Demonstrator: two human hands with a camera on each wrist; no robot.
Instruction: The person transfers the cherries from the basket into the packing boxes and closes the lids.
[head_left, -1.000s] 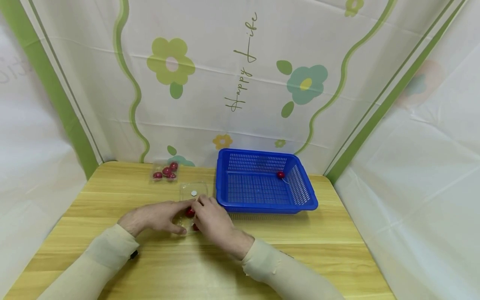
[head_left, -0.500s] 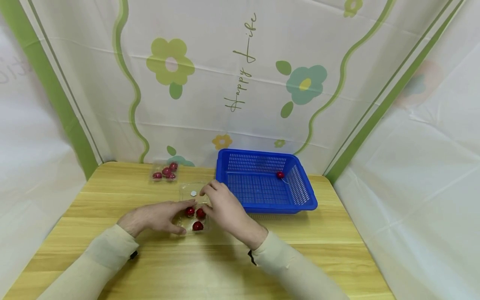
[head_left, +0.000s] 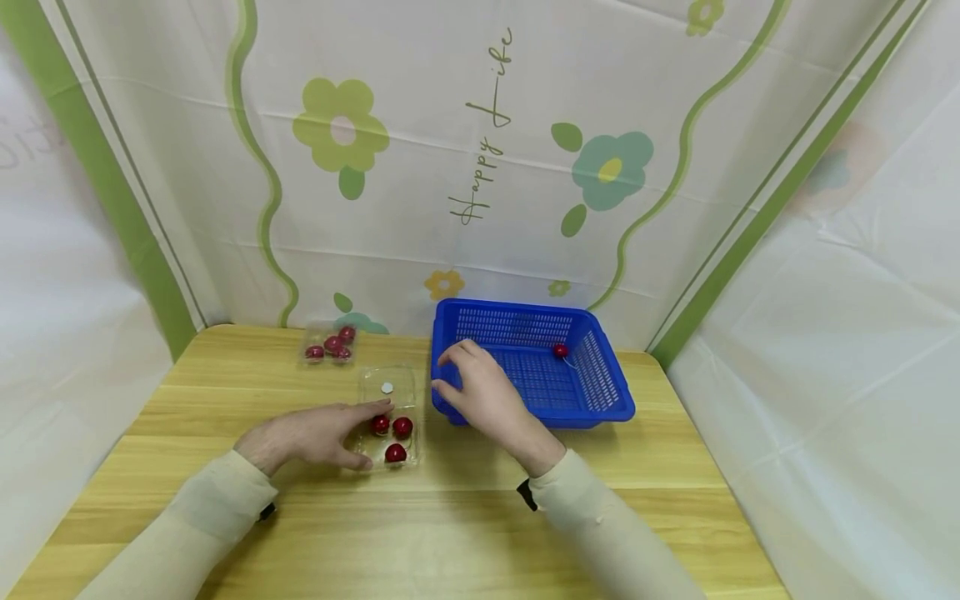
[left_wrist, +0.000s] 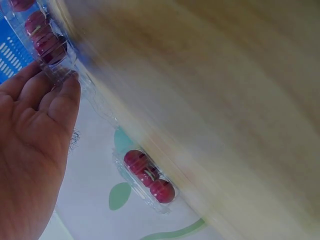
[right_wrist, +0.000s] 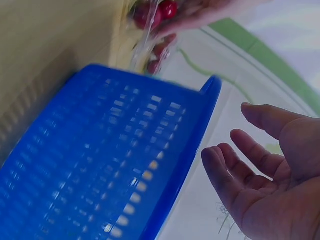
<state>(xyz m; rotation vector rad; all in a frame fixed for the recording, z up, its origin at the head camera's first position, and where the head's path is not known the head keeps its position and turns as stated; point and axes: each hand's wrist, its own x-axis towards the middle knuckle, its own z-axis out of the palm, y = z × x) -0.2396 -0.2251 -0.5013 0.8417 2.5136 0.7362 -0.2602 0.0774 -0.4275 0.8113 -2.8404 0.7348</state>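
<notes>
My left hand (head_left: pixel 358 433) lies with straight fingers on an open clear plastic box (head_left: pixel 390 454) that holds three red cherries (head_left: pixel 402 427). In the left wrist view the fingertips (left_wrist: pixel 67 92) touch the edge of that box (left_wrist: pixel 52 57). My right hand (head_left: pixel 444 372) hovers over the near left corner of the blue basket (head_left: pixel 577 414). It holds nothing and its fingers (right_wrist: pixel 250 160) are loosely spread beside the basket's rim (right_wrist: pixel 200 130). One cherry (head_left: pixel 560 351) lies at the basket's far right.
A second clear box with several cherries (head_left: pixel 330 343) sits at the back left of the wooden table (head_left: pixel 450 533), near the flowered curtain. The basket takes up the back right. Curtains close in the table on three sides.
My right hand has left the open box and moved right and away to the basket's left corner. The third cherry it was covering now shows. The left hand has stayed put.
</notes>
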